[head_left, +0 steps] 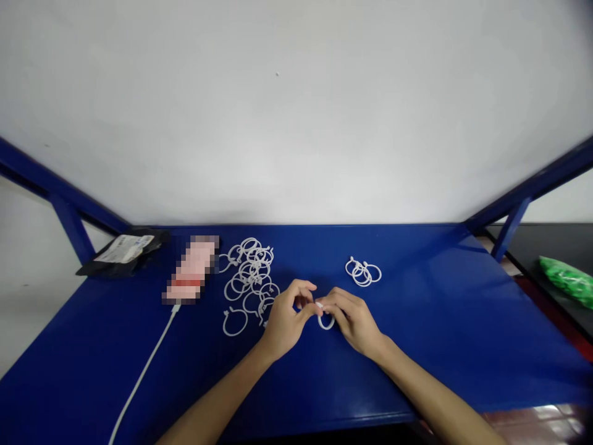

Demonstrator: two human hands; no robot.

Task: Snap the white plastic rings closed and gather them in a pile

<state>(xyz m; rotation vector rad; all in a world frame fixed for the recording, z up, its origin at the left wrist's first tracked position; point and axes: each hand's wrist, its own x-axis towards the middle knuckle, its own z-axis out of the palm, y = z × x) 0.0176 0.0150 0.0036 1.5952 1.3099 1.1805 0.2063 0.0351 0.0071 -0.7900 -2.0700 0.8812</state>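
Ring [327, 328]: just one is in my fingers, held low over the middle of the table [301, 383], between my two hands. In the head view, the only one, my right hand [349, 314] pinches it between thumb and fingers at its far side, where the small clasp [319, 305] shows. My left hand [290, 316] is half curled, its index finger lifted clear of the thumb; the thumb's tip meets the clasp, but I cannot tell whether that hand grips it too.

To the left lies one pile [252, 270] of white rings, linked and overlapping so much that I cannot count them exactly; there are more than ten. One of them lies at its near left edge, and a few are partly behind my left hand. To the right and farther off, I count three more, overlapping in a small cluster [362, 284].

Left of the pile is one pink object [192, 269], blurred over, with one white cable [143, 374] running from it toward the near left. At the far left is one black bag [151, 252] with one white label [125, 248]. Two blue braces, one left [70, 225] and one right [510, 230], flank the table. One green bag [567, 281] lies on a dark surface [519, 244] at the far right.
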